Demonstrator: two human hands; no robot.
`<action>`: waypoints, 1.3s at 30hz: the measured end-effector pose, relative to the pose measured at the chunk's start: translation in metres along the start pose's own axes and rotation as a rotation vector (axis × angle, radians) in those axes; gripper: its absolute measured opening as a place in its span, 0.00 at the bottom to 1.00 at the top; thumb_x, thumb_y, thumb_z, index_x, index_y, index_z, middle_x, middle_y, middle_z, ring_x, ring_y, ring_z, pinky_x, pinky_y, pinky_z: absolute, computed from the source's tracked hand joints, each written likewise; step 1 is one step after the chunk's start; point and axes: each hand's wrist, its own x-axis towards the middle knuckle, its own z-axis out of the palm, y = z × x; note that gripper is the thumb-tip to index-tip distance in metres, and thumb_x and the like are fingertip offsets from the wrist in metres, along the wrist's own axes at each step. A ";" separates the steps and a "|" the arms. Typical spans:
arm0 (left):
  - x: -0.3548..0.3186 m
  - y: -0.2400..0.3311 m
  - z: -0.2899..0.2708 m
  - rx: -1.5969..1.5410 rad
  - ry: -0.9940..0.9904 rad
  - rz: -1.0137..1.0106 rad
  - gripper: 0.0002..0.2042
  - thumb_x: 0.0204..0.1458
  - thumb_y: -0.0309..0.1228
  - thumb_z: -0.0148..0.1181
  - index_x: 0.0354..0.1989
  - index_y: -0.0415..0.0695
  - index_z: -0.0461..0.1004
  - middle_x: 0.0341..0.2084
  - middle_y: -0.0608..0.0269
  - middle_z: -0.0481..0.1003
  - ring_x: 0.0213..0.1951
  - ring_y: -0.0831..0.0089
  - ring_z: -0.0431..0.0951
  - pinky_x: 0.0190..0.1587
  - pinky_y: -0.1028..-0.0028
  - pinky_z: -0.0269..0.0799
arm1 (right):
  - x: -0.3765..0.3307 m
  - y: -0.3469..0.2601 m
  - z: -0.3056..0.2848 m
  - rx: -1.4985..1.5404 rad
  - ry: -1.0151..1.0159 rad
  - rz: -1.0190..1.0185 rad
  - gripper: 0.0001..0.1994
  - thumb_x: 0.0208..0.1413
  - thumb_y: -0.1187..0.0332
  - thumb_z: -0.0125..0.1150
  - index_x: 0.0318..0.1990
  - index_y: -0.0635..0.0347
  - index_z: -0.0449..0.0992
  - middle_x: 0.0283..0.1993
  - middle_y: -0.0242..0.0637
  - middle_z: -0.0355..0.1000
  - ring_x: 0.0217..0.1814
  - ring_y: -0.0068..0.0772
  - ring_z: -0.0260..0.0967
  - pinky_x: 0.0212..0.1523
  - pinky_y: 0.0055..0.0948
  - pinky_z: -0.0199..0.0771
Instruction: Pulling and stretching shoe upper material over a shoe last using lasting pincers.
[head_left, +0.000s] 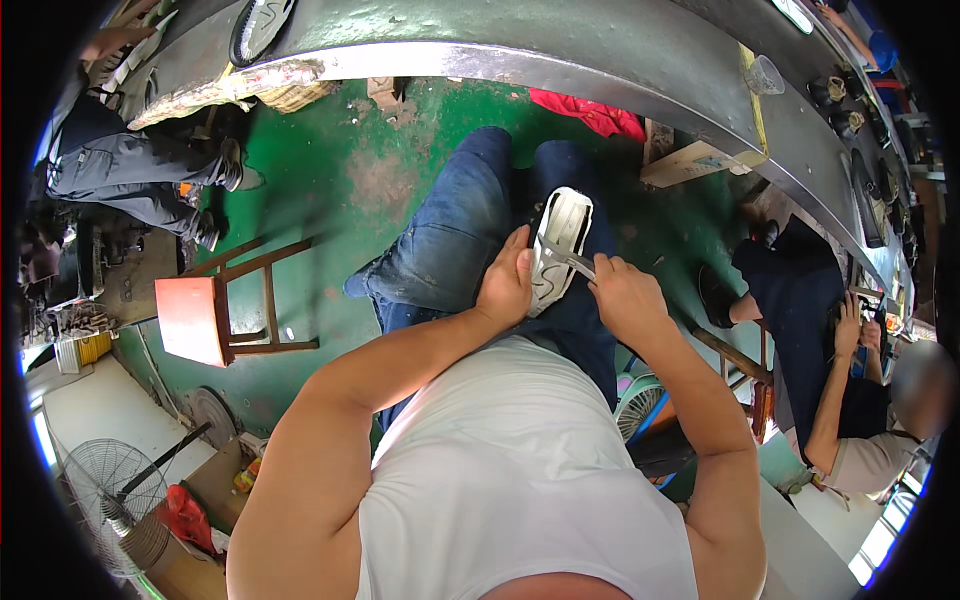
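Note:
A white shoe (566, 213) lies over my lap, its toe pointing away from me and its pale underside partly in view. My left hand (507, 282) is closed around the shoe's left side, near the heel end. In my right hand (630, 295) is a grey metal hand tool (571, 259) with a hammer-like head. That head rests on or just above the middle of the shoe; contact cannot be made out. The fingers of my right hand are wrapped round the tool's handle.
A long metal bench (450, 62) curves across the far side, with a clear plastic cup (764, 76) on it. A stool (190, 320) stands left, a standing fan (112, 490) lower left. Co-workers sit right and stand left. Red cloth (590, 112) lies under the bench.

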 end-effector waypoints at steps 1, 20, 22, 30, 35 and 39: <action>0.000 0.000 -0.002 0.074 -0.045 0.099 0.22 0.68 0.36 0.42 0.66 0.38 0.63 0.63 0.34 0.62 0.60 0.42 0.69 0.62 0.61 0.67 | 0.001 0.007 0.012 0.000 0.002 0.000 0.11 0.56 0.71 0.59 0.44 0.66 0.70 0.40 0.49 0.74 0.40 0.54 0.75 0.42 0.45 0.77; 0.015 0.048 -0.038 0.526 -0.623 0.201 0.36 0.60 0.41 0.58 0.74 0.52 0.50 0.70 0.28 0.42 0.62 0.33 0.65 0.62 0.58 0.68 | 0.013 0.047 0.016 0.396 -0.037 0.103 0.19 0.66 0.55 0.51 0.37 0.67 0.69 0.30 0.56 0.74 0.33 0.60 0.73 0.37 0.49 0.73; -0.009 0.022 -0.034 0.297 -0.385 0.061 0.44 0.54 0.41 0.64 0.75 0.47 0.44 0.71 0.30 0.41 0.64 0.36 0.63 0.64 0.60 0.65 | 0.004 0.050 0.018 0.531 -0.072 0.120 0.19 0.65 0.55 0.53 0.39 0.67 0.70 0.29 0.53 0.74 0.30 0.56 0.73 0.36 0.47 0.74; 0.050 0.122 -0.097 0.585 -0.578 0.295 0.43 0.42 0.29 0.71 0.70 0.43 0.55 0.54 0.42 0.72 0.55 0.48 0.74 0.57 0.62 0.71 | -0.068 0.039 0.104 1.266 0.286 0.313 0.19 0.64 0.68 0.55 0.59 0.67 0.66 0.41 0.33 0.73 0.35 0.20 0.69 0.37 0.23 0.70; 0.097 0.169 -0.096 -0.018 -0.514 0.417 0.33 0.42 0.20 0.73 0.59 0.38 0.64 0.44 0.52 0.79 0.44 0.70 0.80 0.49 0.69 0.75 | -0.073 0.045 0.082 1.183 0.212 0.356 0.17 0.66 0.69 0.51 0.57 0.70 0.67 0.41 0.33 0.73 0.39 0.23 0.71 0.42 0.25 0.71; 0.132 0.137 -0.029 0.241 -0.626 -0.024 0.26 0.56 0.42 0.67 0.57 0.37 0.71 0.42 0.57 0.79 0.39 0.75 0.77 0.46 0.72 0.73 | -0.080 0.045 0.056 0.988 0.098 0.257 0.15 0.62 0.69 0.55 0.53 0.68 0.71 0.34 0.39 0.76 0.34 0.33 0.74 0.39 0.29 0.74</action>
